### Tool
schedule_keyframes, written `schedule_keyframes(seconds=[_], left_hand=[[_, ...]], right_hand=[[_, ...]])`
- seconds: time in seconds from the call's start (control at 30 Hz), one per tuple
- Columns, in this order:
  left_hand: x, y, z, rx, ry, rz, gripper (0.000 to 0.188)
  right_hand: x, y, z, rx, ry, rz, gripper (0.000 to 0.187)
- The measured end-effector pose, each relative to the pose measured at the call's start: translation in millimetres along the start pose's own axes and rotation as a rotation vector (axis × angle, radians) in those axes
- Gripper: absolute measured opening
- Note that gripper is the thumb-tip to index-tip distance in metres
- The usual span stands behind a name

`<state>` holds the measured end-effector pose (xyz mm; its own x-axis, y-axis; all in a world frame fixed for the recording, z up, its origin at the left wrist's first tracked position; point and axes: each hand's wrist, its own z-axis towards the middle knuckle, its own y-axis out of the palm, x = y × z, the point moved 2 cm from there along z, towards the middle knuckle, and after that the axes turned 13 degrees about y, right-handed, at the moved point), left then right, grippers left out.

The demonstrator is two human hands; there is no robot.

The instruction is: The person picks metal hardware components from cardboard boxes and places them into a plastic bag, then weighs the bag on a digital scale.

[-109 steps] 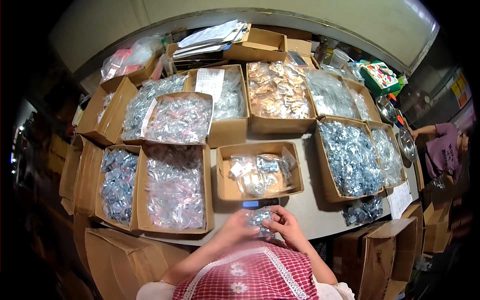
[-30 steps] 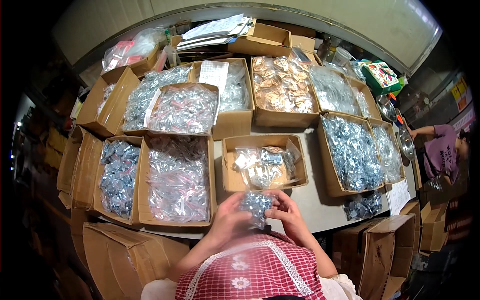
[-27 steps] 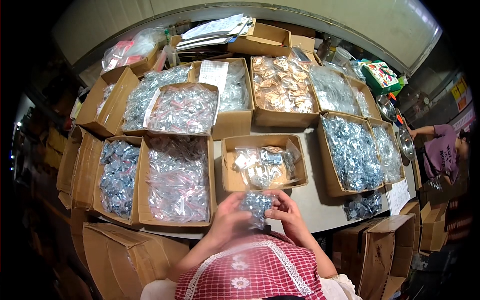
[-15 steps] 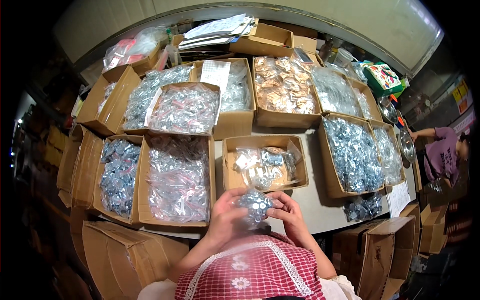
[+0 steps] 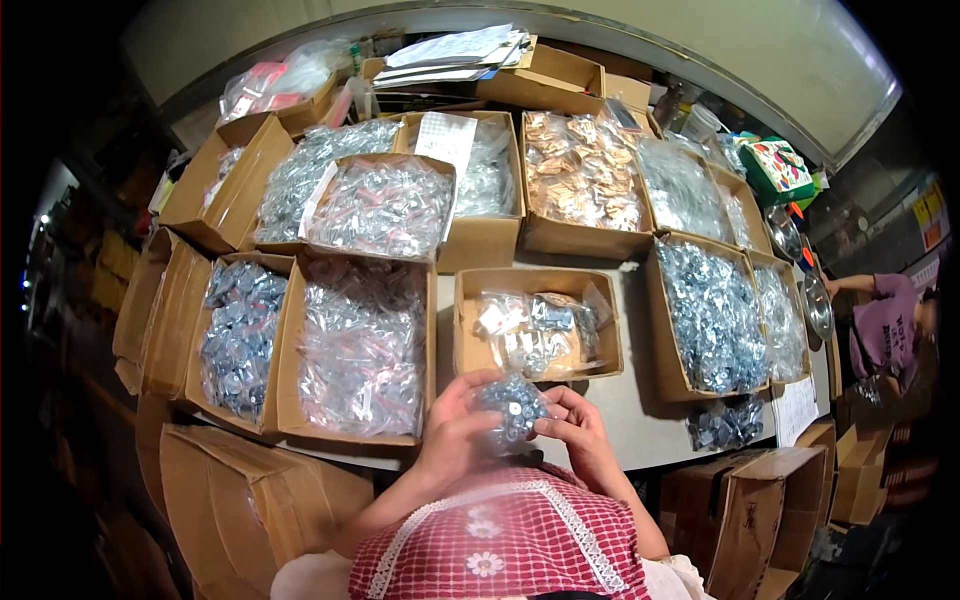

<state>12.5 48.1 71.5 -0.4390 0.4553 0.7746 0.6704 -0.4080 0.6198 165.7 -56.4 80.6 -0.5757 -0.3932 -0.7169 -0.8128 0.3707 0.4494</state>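
Observation:
Between both hands, close in front of my checked red apron, is a clear plastic bag (image 5: 514, 406) of small shiny metal parts. My left hand (image 5: 455, 425) wraps the bag's left side, its thumb pressed on the plastic. From the right, my right hand (image 5: 578, 432) pinches the bag's edge between thumb and fingers. Just beyond the hands stands a low open cardboard box (image 5: 465, 330) with several clear packets (image 5: 540, 325) of metal and copper-coloured parts lying in it. The bag's lower end is blurred against the apron.
Bagged metal parts fill cardboard boxes at left (image 5: 432, 370) and right (image 5: 662, 345). Behind stands a box of copper-coloured parts (image 5: 585, 175). A dark parts bag (image 5: 725, 423) and a paper sheet (image 5: 796, 410) lie at the right edge. Another person (image 5: 885, 325) is at far right.
The view has shifted slightly, so the boxes sit a little further right. The bag is turned somewhat in my hands, and both hands still grip it.

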Motion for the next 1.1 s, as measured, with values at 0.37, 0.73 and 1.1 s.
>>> schedule_keyframes(seconds=[0.37,0.73,1.1], left_hand=[[9,6,1,-0.11,-0.08,-0.026,0.066],[11,-1,4,-0.082,-0.103,-0.057,0.076],[3,-3,-1,-0.05,-0.025,0.009,0.078]], right_hand=[[1,-5,2,-0.032,0.026,-0.132,0.016],[7,-2,4,0.038,0.002,-0.005,0.013],[10,-4,5,-0.002,-0.052,0.083,0.014]])
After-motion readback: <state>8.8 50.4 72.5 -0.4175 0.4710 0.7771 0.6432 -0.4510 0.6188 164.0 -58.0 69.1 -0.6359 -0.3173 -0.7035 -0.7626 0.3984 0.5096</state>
